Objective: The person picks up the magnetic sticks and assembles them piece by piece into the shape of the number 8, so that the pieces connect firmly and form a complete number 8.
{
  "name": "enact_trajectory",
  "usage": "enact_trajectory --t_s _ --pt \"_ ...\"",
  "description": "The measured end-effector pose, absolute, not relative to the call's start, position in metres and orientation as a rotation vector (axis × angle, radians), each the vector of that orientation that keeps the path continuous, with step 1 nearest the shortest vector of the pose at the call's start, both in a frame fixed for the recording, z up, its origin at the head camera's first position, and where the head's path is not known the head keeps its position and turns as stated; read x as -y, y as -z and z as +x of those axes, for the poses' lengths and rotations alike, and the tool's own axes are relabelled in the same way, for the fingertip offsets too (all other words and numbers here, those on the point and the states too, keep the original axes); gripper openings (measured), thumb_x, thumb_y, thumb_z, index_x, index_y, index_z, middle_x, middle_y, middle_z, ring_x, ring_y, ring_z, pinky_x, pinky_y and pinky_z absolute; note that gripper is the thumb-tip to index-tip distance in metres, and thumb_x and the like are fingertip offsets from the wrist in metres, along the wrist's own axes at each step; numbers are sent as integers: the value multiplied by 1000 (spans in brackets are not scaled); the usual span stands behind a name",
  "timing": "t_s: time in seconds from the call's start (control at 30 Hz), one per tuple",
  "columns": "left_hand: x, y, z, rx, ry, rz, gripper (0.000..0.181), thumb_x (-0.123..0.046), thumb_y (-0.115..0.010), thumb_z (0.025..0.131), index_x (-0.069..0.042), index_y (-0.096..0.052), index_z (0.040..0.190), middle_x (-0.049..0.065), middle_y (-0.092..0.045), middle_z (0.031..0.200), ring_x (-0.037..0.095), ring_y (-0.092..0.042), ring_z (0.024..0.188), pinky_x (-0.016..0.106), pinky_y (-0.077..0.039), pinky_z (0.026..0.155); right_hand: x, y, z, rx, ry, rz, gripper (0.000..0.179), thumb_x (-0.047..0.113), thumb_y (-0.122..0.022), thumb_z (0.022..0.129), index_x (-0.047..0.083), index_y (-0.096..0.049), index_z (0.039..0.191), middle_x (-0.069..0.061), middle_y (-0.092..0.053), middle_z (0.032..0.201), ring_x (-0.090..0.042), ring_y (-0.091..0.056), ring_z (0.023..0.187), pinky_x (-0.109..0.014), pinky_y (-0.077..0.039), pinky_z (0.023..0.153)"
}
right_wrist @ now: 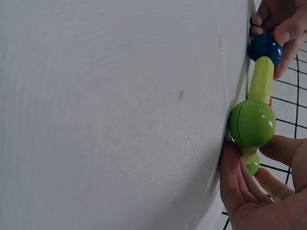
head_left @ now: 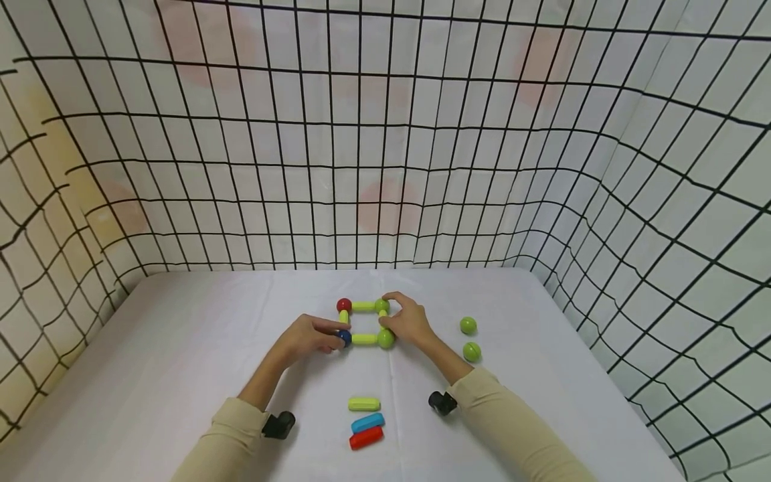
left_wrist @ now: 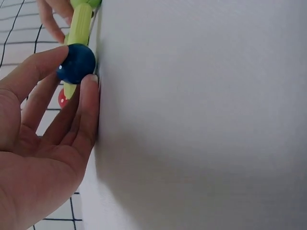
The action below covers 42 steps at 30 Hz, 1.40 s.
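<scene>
- Left hand (head_left: 310, 337) grasps the blue ball (head_left: 345, 338), fingers and thumb coming at it from the left, at the near left corner of a square frame (head_left: 363, 306) that lies flat on the white table (head_left: 199, 348).
- Right hand (head_left: 409, 323) is curled at the frame's right side, one finger reaching the far green ball (head_left: 382, 305), the thumb by the right rod (head_left: 383, 314); from where I stand, I cannot tell how firmly it grips.
- What matters is the line between the two: the frame sits squarely between them, to the right of one and to the left of the other.
- Along its near edge, the near rod (head_left: 364, 339) runs left to right from the blue ball to the near green ball (head_left: 385, 339), so its long axis points from hand to hand.
- At the far left corner, the red ball (head_left: 344, 306) is out of both grasps; the left hand is the nearer one.
- Two loose green balls (head_left: 472, 351) rest to the right, the right arm being nearer.
- On the near side, between the forearms, a loose yellow-green rod (head_left: 364, 404), a blue rod (head_left: 367, 422) and a red rod (head_left: 366, 438) lie roughly left to right, the last two slightly slanted.
</scene>
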State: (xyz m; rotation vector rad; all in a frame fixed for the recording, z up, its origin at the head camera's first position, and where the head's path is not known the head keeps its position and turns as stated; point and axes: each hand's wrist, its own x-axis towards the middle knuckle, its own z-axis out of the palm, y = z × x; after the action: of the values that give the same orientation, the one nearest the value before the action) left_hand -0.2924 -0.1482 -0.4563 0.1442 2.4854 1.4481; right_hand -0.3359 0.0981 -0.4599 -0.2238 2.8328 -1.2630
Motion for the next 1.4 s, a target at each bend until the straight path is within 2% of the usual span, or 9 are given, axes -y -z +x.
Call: enact_trajectory --t_s 0.13,0.33,0.5,0.77,0.93,1.13,1.4 --pt "152 459 -294 -2440 -1495 130 36 -25 -80 85 -17 -76 120 4 -77 102 13 -66 83 28 -48 80 -98 461 -337 -2834 1263 -226 49 18 -73 86 18 -61 133 -1 -64 69 -10 -56 61 -23 -45 57" --pt "153 458 -292 -2389 -1554 146 34 -26 -75 91 -12 -75 122 7 -77 108 14 -70 83 33 -56 85 -97 462 -338 -2840 1246 -225 49 19 -73 86 18 -61 133 -2 -64 70 -11 -56 62 -23 -44 57" --pt "155 459 -292 -2337 -1622 136 33 -24 -72 93 -9 -74 122 10 -77 109 14 -70 85 31 -58 82 -97 462 -338 -2838 1243 -222 49 19 -74 87 18 -61 134 -2 -64 71 -12 -56 63 -23 -44 56" --pt "157 462 -294 -2321 -1620 89 31 -27 -72 93 -13 -76 120 8 -76 116 14 -70 87 28 -55 82 -97 460 -339 -2822 1254 -216 49 19 -74 86 19 -62 133 -3 -66 72 -12 -58 63 -24 -45 57" --pt "158 461 -297 -2317 -1605 83 31 -28 -73 92 -13 -76 119 8 -76 114 15 -70 86 29 -53 83 -97 459 -339 -2833 1247 -215 49 20 -74 85 18 -62 133 -3 -66 73 -12 -58 64 -24 -45 58" --pt "157 462 -299 -2256 -1655 40 32 -25 -77 90 -9 -76 118 10 -76 114 14 -71 89 32 -58 87 -97 456 -335 -2818 1274 -218 48 18 -74 85 17 -63 132 -2 -65 69 -12 -56 62 -24 -44 57" --pt "156 464 -301 -2257 -1639 -12 28 -25 -78 89 -14 -78 115 7 -77 112 14 -72 86 29 -56 85 -99 454 -332 -2801 1269 -230 49 19 -73 87 17 -62 135 -1 -66 68 -10 -56 61 -23 -44 57"
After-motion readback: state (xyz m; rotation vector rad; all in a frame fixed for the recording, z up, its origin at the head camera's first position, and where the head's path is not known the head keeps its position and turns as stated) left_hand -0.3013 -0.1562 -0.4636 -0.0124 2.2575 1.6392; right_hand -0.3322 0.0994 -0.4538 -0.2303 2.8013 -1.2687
